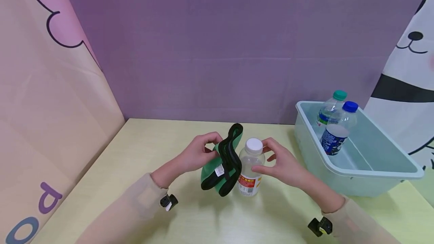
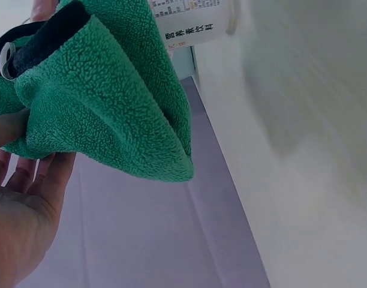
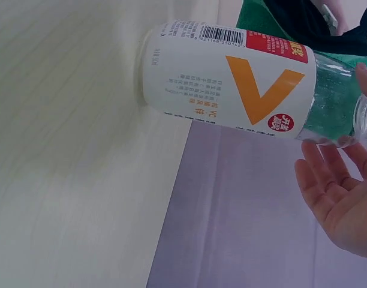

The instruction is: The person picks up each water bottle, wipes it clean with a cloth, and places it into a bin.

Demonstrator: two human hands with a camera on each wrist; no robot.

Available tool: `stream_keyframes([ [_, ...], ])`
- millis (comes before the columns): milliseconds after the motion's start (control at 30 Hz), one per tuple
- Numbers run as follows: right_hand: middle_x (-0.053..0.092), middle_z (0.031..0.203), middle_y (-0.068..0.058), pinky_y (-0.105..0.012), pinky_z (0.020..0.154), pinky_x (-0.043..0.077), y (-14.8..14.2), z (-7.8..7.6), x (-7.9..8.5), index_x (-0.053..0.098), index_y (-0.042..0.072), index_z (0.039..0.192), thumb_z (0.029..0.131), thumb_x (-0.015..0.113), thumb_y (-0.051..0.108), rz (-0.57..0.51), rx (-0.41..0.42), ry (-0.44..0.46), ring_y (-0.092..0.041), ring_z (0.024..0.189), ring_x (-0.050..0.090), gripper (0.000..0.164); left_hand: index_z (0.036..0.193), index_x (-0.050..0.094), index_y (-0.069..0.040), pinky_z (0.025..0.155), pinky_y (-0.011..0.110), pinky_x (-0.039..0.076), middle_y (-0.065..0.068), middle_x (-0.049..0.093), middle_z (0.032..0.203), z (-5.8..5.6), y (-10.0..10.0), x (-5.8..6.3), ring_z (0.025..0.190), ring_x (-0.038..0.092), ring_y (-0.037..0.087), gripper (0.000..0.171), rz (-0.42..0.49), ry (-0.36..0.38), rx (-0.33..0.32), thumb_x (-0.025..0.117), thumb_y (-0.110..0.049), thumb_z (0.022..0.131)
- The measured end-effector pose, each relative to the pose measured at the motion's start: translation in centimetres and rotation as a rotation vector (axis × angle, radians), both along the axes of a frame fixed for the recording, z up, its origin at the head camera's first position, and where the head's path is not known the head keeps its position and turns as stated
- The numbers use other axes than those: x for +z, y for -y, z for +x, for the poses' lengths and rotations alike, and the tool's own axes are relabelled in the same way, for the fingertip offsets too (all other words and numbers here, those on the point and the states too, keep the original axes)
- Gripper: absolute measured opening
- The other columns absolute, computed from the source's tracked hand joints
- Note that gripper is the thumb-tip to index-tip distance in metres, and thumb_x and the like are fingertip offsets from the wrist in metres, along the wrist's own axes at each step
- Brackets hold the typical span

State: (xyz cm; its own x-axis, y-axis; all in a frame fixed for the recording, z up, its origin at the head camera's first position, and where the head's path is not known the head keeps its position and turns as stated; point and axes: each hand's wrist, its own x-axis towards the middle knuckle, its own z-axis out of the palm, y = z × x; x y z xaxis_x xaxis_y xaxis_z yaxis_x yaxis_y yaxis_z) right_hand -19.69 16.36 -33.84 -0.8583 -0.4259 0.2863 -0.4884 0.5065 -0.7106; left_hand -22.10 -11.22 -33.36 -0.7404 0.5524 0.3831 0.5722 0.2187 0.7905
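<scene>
My left hand [image 1: 200, 153] grips a folded green cloth [image 2: 105, 90] of fluffy pile with black edging [image 1: 234, 161] and a small white tag [image 1: 219, 170]. The cloth hangs just left of a clear plastic bottle [image 1: 252, 161], overlapping its side in the head view. A white cap [image 1: 254, 145] tops this bottle, and its white label [image 3: 231, 78] carries a big orange V. At the bottle's shoulder, my right hand [image 1: 283, 163] holds it between thumb and fingertips [image 3: 312, 153]. The bottle is upright, its base close to the tabletop.
A pale blue plastic bin [image 1: 339, 178] stands on the right of the light wooden table [image 1: 156, 133]. Inside lean a green-capped bottle [image 1: 330, 106] and a blue-capped bottle [image 1: 346, 123]. A purple cloth wall [image 1: 203, 55] rises behind the table, with printed fabric [image 1: 61, 108] along the left.
</scene>
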Motion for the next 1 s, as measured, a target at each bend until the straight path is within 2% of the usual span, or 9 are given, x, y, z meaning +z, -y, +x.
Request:
stream_keyframes([
  [133,0.059,0.114,-0.006,-0.041,0.081,0.050,0.0,0.0,0.1,0.053,0.006,0.116,0.077,0.083,0.021,-0.003,0.004,0.004,-0.027,0.105,0.055,0.051,0.094,0.061,-0.005,0.069,0.031,0.055,0.004,0.062,0.090,-0.1,-0.8,0.3,0.090,0.055,0.022,0.016,-0.013,-0.002,-0.027,0.060,0.010,0.088],
  [400,0.060,0.112,-0.006,-0.041,0.078,0.051,-0.1,-0.3,0.1,0.054,0.006,0.115,0.076,0.084,0.019,-0.023,0.028,-0.004,-0.027,0.102,0.056,0.051,0.093,0.059,-0.005,0.068,0.030,0.055,0.003,0.061,0.089,-0.3,-2.1,-0.5,0.089,0.054,0.020,0.017,-0.006,0.022,-0.045,0.059,0.010,0.088],
  [633,0.060,0.113,-0.007,-0.039,0.078,0.051,-0.4,-0.5,0.1,0.055,0.005,0.116,0.076,0.084,0.018,-0.024,0.037,0.002,-0.027,0.102,0.056,0.051,0.089,0.057,-0.006,0.063,0.028,0.053,0.004,0.058,0.087,-0.6,-2.4,-1.2,0.088,0.052,0.021,0.021,-0.015,0.022,-0.057,0.056,0.014,0.086],
  [833,0.059,0.114,-0.007,-0.038,0.078,0.051,-0.3,-0.6,0.1,0.054,0.005,0.117,0.076,0.084,0.019,-0.013,0.039,0.013,-0.027,0.103,0.056,0.052,0.084,0.055,-0.009,0.062,0.028,0.049,0.000,0.054,0.084,-0.8,-2.2,-2.7,0.087,0.050,0.020,0.024,-0.104,0.016,-0.080,0.055,0.015,0.083],
  [1000,0.059,0.114,-0.007,-0.039,0.078,0.051,-0.3,-0.6,0.0,0.055,0.005,0.117,0.076,0.084,0.019,-0.021,0.040,0.008,-0.027,0.103,0.056,0.052,0.082,0.055,-0.009,0.072,0.031,0.046,-0.005,0.053,0.081,-1.1,-2.0,-4.0,0.082,0.049,0.015,0.024,-0.181,-0.018,-0.102,0.057,0.014,0.082],
])
